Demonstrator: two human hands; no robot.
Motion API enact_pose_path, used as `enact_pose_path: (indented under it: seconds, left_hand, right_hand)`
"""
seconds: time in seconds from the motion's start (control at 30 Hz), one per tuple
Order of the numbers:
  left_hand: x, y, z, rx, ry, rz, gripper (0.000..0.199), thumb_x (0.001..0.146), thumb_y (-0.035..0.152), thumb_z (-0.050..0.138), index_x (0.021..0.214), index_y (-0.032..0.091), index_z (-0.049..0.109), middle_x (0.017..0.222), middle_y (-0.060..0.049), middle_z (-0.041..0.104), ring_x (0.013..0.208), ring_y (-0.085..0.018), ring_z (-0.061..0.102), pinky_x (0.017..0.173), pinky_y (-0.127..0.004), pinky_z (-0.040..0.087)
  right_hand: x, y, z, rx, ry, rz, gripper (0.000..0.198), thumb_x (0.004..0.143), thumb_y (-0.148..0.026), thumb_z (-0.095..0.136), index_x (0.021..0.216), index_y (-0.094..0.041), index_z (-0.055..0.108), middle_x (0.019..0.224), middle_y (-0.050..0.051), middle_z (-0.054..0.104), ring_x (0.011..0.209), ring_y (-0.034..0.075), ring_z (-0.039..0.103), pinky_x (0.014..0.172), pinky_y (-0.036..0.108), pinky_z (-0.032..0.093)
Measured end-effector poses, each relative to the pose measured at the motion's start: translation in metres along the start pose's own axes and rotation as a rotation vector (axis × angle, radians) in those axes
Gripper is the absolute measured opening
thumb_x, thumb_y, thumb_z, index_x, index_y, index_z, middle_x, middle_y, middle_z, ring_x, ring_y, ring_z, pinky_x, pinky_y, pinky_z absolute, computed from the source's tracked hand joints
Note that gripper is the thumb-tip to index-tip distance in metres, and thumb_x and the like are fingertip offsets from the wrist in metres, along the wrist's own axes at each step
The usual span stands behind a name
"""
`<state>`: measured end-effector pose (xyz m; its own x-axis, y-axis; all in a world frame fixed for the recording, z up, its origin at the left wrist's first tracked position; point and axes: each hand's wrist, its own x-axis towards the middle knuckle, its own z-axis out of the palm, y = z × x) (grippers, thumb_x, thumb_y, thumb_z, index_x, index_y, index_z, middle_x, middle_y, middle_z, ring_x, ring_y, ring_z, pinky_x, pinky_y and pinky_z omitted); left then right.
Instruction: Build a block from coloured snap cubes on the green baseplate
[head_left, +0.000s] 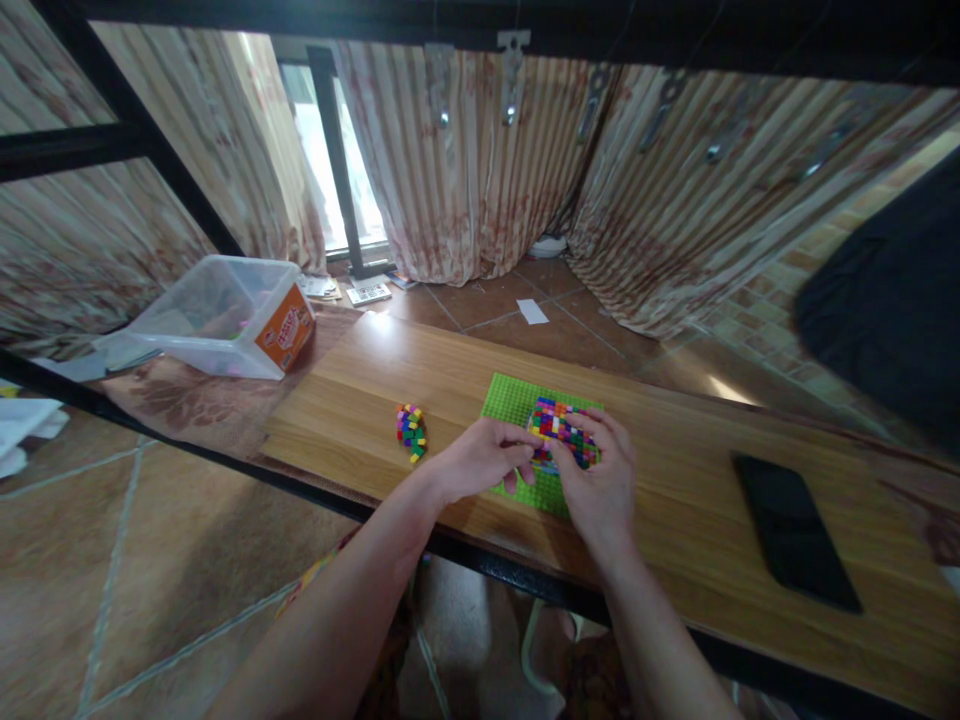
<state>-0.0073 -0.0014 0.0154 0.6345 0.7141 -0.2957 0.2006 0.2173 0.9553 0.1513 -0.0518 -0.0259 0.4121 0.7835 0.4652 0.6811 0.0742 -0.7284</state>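
A block built of small multicoloured toy bricks (556, 408) stands on a green studded baseplate (510, 395). My right hand (604, 475) lies over its right side, thumb in front and fingers curled round the far side. At the block's near left edge, my left hand (491, 460) has its thumb and forefinger pinched together, close to my right thumb. Whatever those fingertips hold is too small to make out. My hands hide part of the block and the baseplate's near side. Loose coloured bricks (410, 430) lie in a small cluster left of the baseplate.
The wooden tabletop (675, 450) carries a black phone or tablet (796, 530) at the right. Beyond its left end sits a clear plastic bin (217, 300) with an orange label. Dark metal bars (187, 205) frame the space, and striped curtains (480, 170) hang behind.
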Motion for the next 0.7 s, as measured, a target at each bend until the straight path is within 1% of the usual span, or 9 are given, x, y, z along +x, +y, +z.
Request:
enact_pose_path:
  seconds: [0.33,0.5,0.57,0.63,0.7]
  left_hand:
    - [0.0002,-0.0018,-0.0001,-0.002,0.0,0.006,0.032,0.084,0.018,0.051,0.109,0.01,0.07,0.064,0.0,0.065,0.044,-0.005,0.052,0.047,-0.018,0.038]
    - [-0.0014,0.0002,-0.0002,-0.017,-0.001,-0.002,0.03,0.083,0.017,0.052,0.105,0.011,0.071,0.065,0.0,0.065,0.045,-0.005,0.051,0.047,-0.019,0.036]
    - [-0.0016,-0.0001,-0.0005,-0.06,0.018,-0.01,0.026,0.083,0.02,0.055,0.101,0.011,0.072,0.063,0.001,0.064,0.045,-0.005,0.05,0.047,-0.019,0.035]
    - [-0.0017,-0.0001,-0.0012,-0.107,0.068,-0.019,0.021,0.082,0.027,0.06,0.09,0.012,0.072,0.06,0.002,0.061,0.044,-0.004,0.046,0.046,-0.019,0.032]
    - [-0.002,0.0011,-0.0025,-0.176,0.141,-0.025,0.025,0.081,0.036,0.065,0.081,0.012,0.071,0.059,0.002,0.059,0.044,-0.003,0.043,0.045,-0.018,0.029]
  right_hand:
    - [0.0001,-0.0008,0.0022,-0.006,0.007,0.005,0.027,0.078,-0.03,0.065,0.103,-0.02,0.069,0.121,0.011,0.06,0.115,0.028,0.053,0.099,0.048,0.039]
    - [0.0016,-0.0032,0.0017,-0.022,-0.007,0.006,0.03,0.077,-0.029,0.064,0.106,-0.021,0.068,0.122,0.011,0.059,0.116,0.028,0.052,0.1,0.048,0.039]
    - [0.0024,-0.0037,0.0015,-0.022,-0.008,0.01,0.031,0.077,-0.029,0.063,0.106,-0.02,0.068,0.121,0.011,0.06,0.116,0.028,0.052,0.1,0.049,0.039]
    - [0.0031,-0.003,0.0013,-0.02,-0.009,0.01,0.031,0.077,-0.029,0.064,0.107,-0.02,0.068,0.121,0.012,0.06,0.116,0.028,0.052,0.1,0.049,0.039]
    - [0.0036,-0.0016,0.0007,-0.015,-0.015,0.001,0.032,0.077,-0.03,0.064,0.107,-0.02,0.068,0.122,0.012,0.06,0.117,0.028,0.052,0.1,0.05,0.039]
